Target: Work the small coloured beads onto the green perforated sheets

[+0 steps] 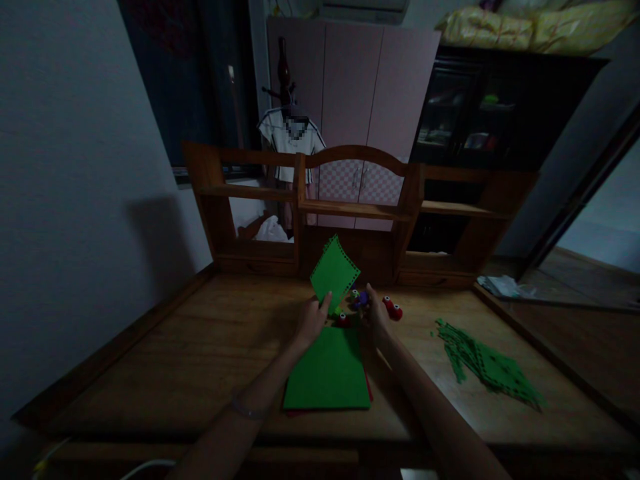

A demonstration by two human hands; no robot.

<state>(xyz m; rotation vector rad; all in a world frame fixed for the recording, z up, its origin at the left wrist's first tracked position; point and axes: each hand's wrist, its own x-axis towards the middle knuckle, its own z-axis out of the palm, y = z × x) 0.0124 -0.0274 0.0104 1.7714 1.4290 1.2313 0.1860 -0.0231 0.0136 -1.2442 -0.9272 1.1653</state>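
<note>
Green sheet (336, 270) at 12 o'clock of the stack (330, 373), left hand (313, 321) pinching it
Probably light, bendy; I'd hold the low corner, off the dotted edges. Can't tell if the right hand (377, 321) grips the purple toy (362, 299).

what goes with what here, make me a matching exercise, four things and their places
1. dot-edged green sheet
2. pile of green pieces
3. bracelet
4. flat green sheet

A. around the left arm
B. on the table, between the arms
C. raised in the left hand
D. on the table's right side

Pairs: 1-C, 2-D, 3-A, 4-B
</note>
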